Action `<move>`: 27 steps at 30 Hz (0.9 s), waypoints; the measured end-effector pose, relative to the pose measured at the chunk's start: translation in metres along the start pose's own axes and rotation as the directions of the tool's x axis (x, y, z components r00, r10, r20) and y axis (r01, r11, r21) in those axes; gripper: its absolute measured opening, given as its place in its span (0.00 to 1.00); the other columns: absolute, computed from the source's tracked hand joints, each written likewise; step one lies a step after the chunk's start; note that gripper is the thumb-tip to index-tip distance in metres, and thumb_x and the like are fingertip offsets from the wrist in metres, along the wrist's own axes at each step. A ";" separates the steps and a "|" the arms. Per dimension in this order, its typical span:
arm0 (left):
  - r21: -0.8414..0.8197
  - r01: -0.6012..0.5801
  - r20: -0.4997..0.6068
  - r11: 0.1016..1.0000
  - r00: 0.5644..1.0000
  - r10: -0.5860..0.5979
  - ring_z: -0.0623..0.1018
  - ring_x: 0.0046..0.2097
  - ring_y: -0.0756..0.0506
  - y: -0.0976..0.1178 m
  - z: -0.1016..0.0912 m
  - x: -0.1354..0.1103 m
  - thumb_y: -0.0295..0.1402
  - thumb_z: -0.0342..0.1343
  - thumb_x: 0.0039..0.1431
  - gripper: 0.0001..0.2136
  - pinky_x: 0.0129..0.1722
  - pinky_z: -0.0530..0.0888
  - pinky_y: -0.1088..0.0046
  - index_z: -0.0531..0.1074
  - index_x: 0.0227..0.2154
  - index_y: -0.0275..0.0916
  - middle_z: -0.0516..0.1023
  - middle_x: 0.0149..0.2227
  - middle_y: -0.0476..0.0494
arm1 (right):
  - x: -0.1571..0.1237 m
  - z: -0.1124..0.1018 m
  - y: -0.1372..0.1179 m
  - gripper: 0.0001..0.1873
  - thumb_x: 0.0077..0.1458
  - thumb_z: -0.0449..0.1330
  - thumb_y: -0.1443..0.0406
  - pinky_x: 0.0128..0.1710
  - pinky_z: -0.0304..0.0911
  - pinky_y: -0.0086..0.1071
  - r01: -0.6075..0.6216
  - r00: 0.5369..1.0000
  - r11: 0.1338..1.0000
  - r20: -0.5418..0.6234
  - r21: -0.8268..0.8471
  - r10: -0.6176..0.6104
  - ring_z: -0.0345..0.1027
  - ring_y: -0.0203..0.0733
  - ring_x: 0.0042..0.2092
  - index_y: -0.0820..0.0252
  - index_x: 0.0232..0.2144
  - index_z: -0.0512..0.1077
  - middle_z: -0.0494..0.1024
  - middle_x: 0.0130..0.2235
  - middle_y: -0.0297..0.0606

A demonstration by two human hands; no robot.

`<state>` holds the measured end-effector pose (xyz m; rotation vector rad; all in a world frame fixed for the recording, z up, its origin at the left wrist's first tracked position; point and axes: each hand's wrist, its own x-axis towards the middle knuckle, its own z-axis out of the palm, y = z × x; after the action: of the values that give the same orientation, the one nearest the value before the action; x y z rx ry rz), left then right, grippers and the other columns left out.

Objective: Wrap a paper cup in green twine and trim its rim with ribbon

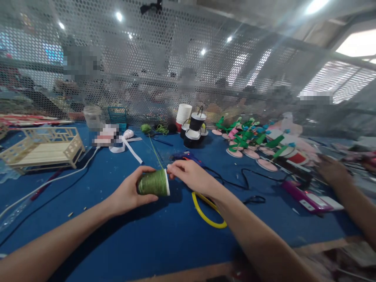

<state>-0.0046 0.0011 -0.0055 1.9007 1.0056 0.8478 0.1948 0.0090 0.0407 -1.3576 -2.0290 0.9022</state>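
My left hand is wrapped around a paper cup tipped on its side, its wall covered in wound green yarn. The cup's white rim faces right. At that rim, my right hand has its thumb and fingers pinched together; what sits between them is too small to make out. A green yarn strand runs from the top of the cup back to a green yarn ball. Behind my right hand lies a blue glue gun, partly hidden.
A yellow ring-shaped handle lies under my right forearm. Black-wrapped cups and a white cup stack stand behind. Green paper crafts, a purple power strip and another person's hand are right; a wooden bed model is left.
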 end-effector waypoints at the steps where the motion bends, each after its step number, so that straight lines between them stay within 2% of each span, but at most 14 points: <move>1: 0.054 -0.023 -0.013 0.998 1.000 0.024 0.73 0.32 0.46 0.000 0.000 -0.001 0.36 0.61 0.41 0.25 0.31 0.72 0.69 0.61 0.44 0.40 0.71 0.33 0.48 | 0.002 0.004 0.005 0.18 0.57 0.48 0.58 0.30 0.59 0.29 -0.018 1.000 0.999 0.021 0.049 0.017 0.67 0.36 0.30 0.63 0.23 0.68 0.74 0.27 0.38; 4: 0.176 -0.103 -0.021 0.979 0.994 0.109 0.72 0.44 0.41 -0.001 0.000 -0.002 0.35 0.62 0.41 0.27 0.44 0.70 0.61 0.61 0.46 0.41 0.70 0.44 0.41 | 0.002 0.013 0.009 0.17 0.55 0.49 0.58 0.28 0.59 0.27 -0.115 0.993 0.970 0.046 0.215 0.108 0.66 0.35 0.29 0.62 0.22 0.67 0.72 0.25 0.35; 6: 0.222 -0.161 0.032 0.962 0.987 0.158 0.69 0.49 0.39 -0.002 0.000 -0.003 0.34 0.61 0.43 0.30 0.48 0.67 0.58 0.57 0.50 0.42 0.67 0.49 0.39 | 0.001 0.016 0.007 0.14 0.54 0.52 0.60 0.26 0.58 0.26 -0.173 0.985 0.941 0.067 0.292 0.160 0.64 0.33 0.27 0.62 0.20 0.65 0.71 0.23 0.33; 10: 0.321 -0.279 0.175 0.905 0.957 0.233 0.68 0.51 0.40 -0.002 0.000 -0.004 0.32 0.57 0.48 0.32 0.49 0.67 0.59 0.50 0.56 0.45 0.63 0.51 0.38 | 0.000 0.015 0.005 0.11 0.51 0.54 0.65 0.25 0.56 0.25 -0.203 0.978 0.919 0.117 0.338 0.173 0.62 0.31 0.25 0.62 0.19 0.65 0.69 0.21 0.31; 14: 0.396 -0.312 0.222 0.863 0.945 0.240 0.68 0.49 0.41 0.001 0.000 -0.004 0.31 0.57 0.48 0.30 0.48 0.68 0.60 0.52 0.55 0.42 0.62 0.49 0.38 | 0.000 0.012 0.009 0.08 0.49 0.56 0.66 0.26 0.56 0.25 -0.199 0.974 0.919 0.168 0.339 0.149 0.62 0.31 0.25 0.62 0.21 0.67 0.70 0.21 0.31; 16: 0.422 -0.321 0.234 0.848 0.942 0.241 0.68 0.49 0.40 0.002 0.000 -0.003 0.31 0.57 0.48 0.29 0.48 0.68 0.60 0.54 0.54 0.41 0.62 0.49 0.38 | 0.001 0.013 0.011 0.07 0.49 0.55 0.66 0.26 0.56 0.25 -0.200 0.974 0.922 0.168 0.333 0.151 0.62 0.31 0.25 0.63 0.21 0.67 0.70 0.22 0.31; 21: 0.486 -0.317 0.273 0.815 0.940 0.203 0.67 0.50 0.39 0.004 0.001 0.000 0.32 0.58 0.47 0.34 0.50 0.67 0.58 0.49 0.56 0.40 0.61 0.50 0.37 | -0.001 0.017 0.010 0.08 0.50 0.53 0.67 0.26 0.57 0.25 -0.184 0.977 0.938 0.160 0.293 0.141 0.62 0.30 0.24 0.62 0.21 0.66 0.69 0.22 0.31; 24: 0.511 -0.303 0.283 0.804 0.943 0.174 0.68 0.48 0.40 0.008 0.001 0.001 0.32 0.58 0.46 0.31 0.49 0.68 0.59 0.53 0.54 0.39 0.62 0.48 0.38 | -0.001 0.012 0.009 0.08 0.51 0.52 0.66 0.27 0.59 0.25 -0.157 0.979 0.958 0.168 0.242 0.118 0.64 0.31 0.26 0.62 0.22 0.67 0.71 0.23 0.32; 25: 0.518 -0.300 0.279 0.801 0.945 0.173 0.69 0.48 0.40 0.009 0.001 0.001 0.32 0.58 0.46 0.30 0.49 0.68 0.60 0.53 0.53 0.38 0.62 0.48 0.38 | 0.000 0.008 0.009 0.09 0.51 0.52 0.65 0.28 0.59 0.25 -0.140 0.983 0.970 0.145 0.197 0.112 0.65 0.32 0.27 0.62 0.23 0.67 0.72 0.24 0.33; 27: 0.532 -0.304 0.257 0.790 0.947 0.191 0.68 0.50 0.39 0.010 0.001 0.001 0.32 0.58 0.46 0.29 0.50 0.67 0.59 0.54 0.52 0.38 0.61 0.50 0.36 | 0.004 -0.006 0.012 0.11 0.54 0.50 0.63 0.29 0.60 0.25 -0.135 0.991 0.991 0.014 0.005 0.135 0.67 0.33 0.29 0.62 0.25 0.69 0.75 0.27 0.35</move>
<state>-0.0007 -0.0021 0.0027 2.6190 0.9673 0.5150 0.2047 0.0176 0.0359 -1.5038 -1.9620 0.9771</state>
